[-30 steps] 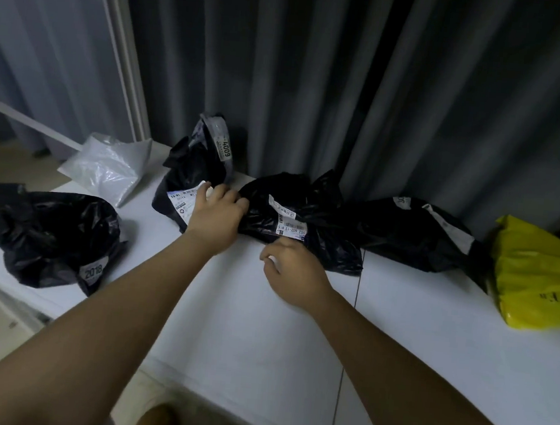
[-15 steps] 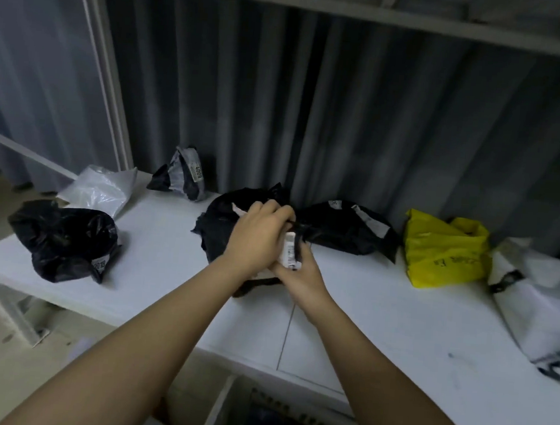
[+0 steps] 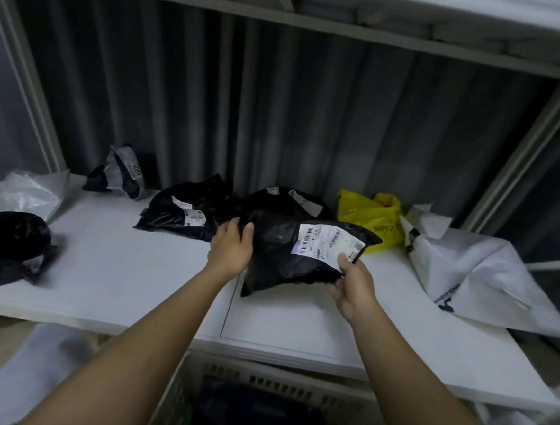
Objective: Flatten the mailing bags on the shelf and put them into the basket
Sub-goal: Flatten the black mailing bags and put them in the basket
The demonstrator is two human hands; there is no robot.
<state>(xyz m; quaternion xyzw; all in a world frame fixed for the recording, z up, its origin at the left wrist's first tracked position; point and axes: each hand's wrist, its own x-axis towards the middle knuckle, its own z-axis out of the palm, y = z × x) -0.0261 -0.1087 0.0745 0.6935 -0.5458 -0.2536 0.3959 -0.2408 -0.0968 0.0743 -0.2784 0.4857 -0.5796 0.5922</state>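
A: Since half a second back: black mailing bag (image 3: 289, 250) lifted clear of the cluster at the back, now spread wide between both hands; view tipped down, basket (image 3: 268, 384) now in sight.

B: Head view, grip?

A: Left hand (image 3: 230, 247) clamped on the bag's left edge, fingers curled over the top. Right hand (image 3: 353, 282) pinching the lower right corner, thumb on the white label (image 3: 328, 246). Bag held tilted, just above the shelf (image 3: 133, 268), mostly smoothed, some bulge low down.

B: Step in hand?

A: Flattening, near done by the look. Probably carry next: draw back and lower into the basket under the shelf's front edge, dark contents already inside.

B: Needs?

A: Keeping both edges taut so no re-crumpling; clearing the shelf lip on the way down.

B: Left over?

A: Plenty. Second black bag (image 3: 179, 214) beside, another black one (image 3: 286, 199) behind, yellow bag (image 3: 368, 216), large white bag (image 3: 474, 274), grey bag (image 3: 121, 173) at the back, crumpled black bag (image 3: 4, 247) and clear bag (image 3: 25, 192) far left.
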